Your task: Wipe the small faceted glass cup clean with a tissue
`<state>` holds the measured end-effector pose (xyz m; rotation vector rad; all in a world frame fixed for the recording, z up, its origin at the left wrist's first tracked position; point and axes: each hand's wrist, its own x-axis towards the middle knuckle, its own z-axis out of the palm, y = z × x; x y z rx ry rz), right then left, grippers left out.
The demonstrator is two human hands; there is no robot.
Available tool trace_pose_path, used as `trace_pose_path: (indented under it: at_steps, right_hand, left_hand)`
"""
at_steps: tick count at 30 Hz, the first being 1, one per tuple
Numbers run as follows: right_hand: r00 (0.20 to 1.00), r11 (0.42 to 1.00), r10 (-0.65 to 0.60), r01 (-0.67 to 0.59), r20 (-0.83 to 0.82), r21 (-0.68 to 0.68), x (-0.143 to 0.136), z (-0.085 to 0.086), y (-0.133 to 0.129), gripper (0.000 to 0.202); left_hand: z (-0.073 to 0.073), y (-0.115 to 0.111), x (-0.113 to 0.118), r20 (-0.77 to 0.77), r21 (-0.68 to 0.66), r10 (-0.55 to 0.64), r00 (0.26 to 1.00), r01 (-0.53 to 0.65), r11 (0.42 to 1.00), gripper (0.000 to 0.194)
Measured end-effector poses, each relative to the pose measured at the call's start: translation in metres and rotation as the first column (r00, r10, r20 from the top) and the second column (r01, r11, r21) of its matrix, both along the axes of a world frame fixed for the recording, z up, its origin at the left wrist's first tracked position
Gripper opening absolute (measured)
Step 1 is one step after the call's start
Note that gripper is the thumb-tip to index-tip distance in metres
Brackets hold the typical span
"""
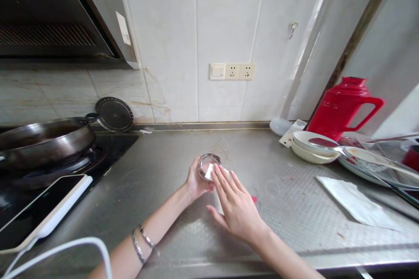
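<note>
A small clear glass [207, 164] stands on the steel counter [157, 183], and my left hand [195, 182] is wrapped around its near side. My right hand [235, 205] reaches over from the right with its fingers stretched out, pressing a white paper tissue [210, 171] into the mouth of the glass. A small red scrap [254, 199] shows on the counter just beyond my right hand. Bracelets circle my left wrist.
A dark wok [42, 137] sits on the stove at left, a tablet [39, 209] with a white cable before it. At right are stacked plates [310, 146], a red thermos jug [343, 107], a ladle and a white tissue [355, 202]. A wall socket [233, 71] is above.
</note>
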<state>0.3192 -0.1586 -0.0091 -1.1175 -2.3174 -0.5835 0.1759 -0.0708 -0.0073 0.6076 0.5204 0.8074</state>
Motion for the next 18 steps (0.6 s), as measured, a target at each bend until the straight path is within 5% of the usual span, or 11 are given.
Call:
trace_pose_path:
  at_steps: [10,14,18]
  right_hand:
    - [0.981,0.988,-0.152,0.148,-0.119,-0.043,-0.011,-0.01,0.009,0.077]
    - [0.978,0.986,-0.154,0.143,-0.138,-0.089,-0.016,-0.009,0.016,0.077]
    - [0.986,0.988,-0.101,0.083,-0.133,-0.13,-0.023,-0.006,0.019,0.077]
  left_hand:
    - [-0.008,-0.004,0.009,-0.018,-0.135,-0.006,1.0,0.004,0.991,0.055]
    - [-0.01,-0.003,0.008,-0.034,-0.097,0.021,0.999,-0.024,0.995,0.049]
    - [-0.029,0.002,0.009,-0.052,-0.006,0.101,0.993,-0.102,0.995,0.052]
